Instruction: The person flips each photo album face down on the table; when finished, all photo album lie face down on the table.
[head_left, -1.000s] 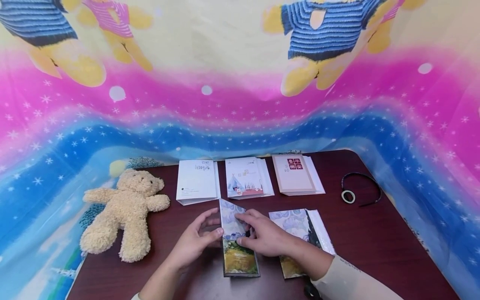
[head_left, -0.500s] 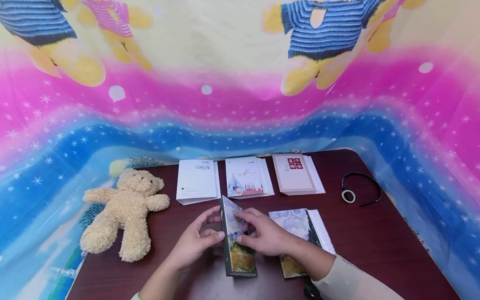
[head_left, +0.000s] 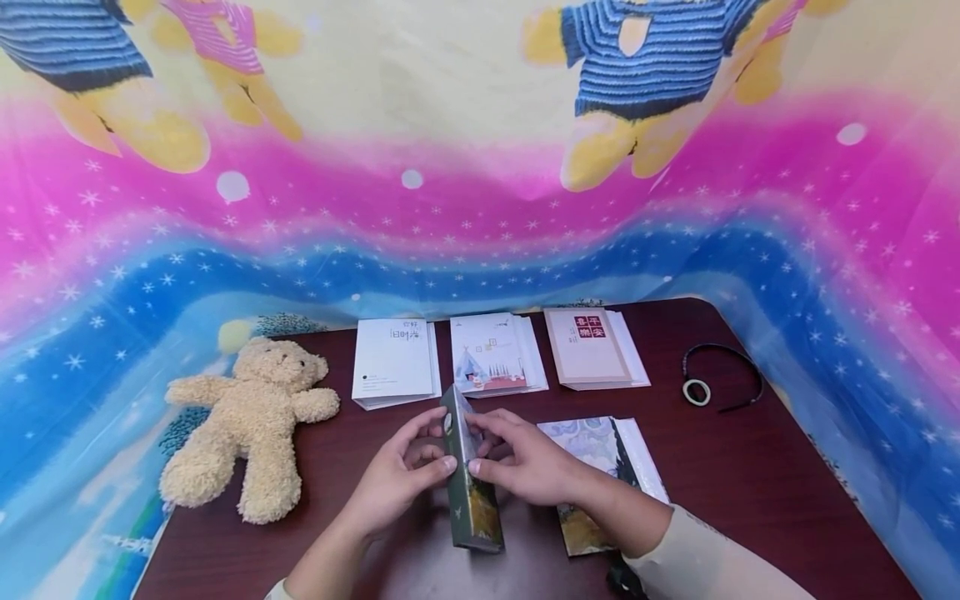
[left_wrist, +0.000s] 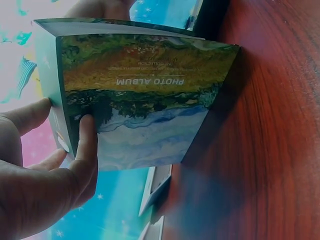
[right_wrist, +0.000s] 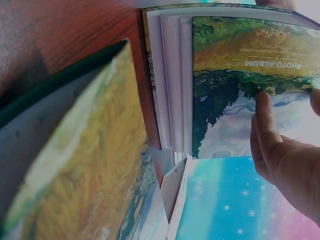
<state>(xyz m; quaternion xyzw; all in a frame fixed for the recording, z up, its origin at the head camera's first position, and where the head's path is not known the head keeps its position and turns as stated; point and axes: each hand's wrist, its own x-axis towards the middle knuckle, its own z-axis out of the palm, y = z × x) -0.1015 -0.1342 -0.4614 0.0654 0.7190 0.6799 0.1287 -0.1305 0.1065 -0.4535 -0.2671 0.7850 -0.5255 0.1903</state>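
**Photo album (head_left: 477,504) upright between two hands**

Far left: plush bear (head_left: 258,425), lying on the table (head_left: 765,483). Next, left hand (head_left: 397,477): moderately spread, touching spine and cover with thumb and fingertips, not wrapped round. At centre: photo album, spine up, covers parted below, in front of a white booklet with a tent picture (head_left: 489,354). Then right hand (head_left: 534,468): similarly spread, fingertips against the facing cover. Cannot tell firmness of either touch. Further right: second painted album (head_left: 579,440), partly behind the forearm. Step in hand, by judgement: standing the album on its open edge. Called for next: even support from both sides, balance checked before any release.

Photo album (left_wrist: 145,100): landscape-painted covers, white lettering, green spine up, fore-edge toward red-brown tabletop (left_wrist: 280,150).
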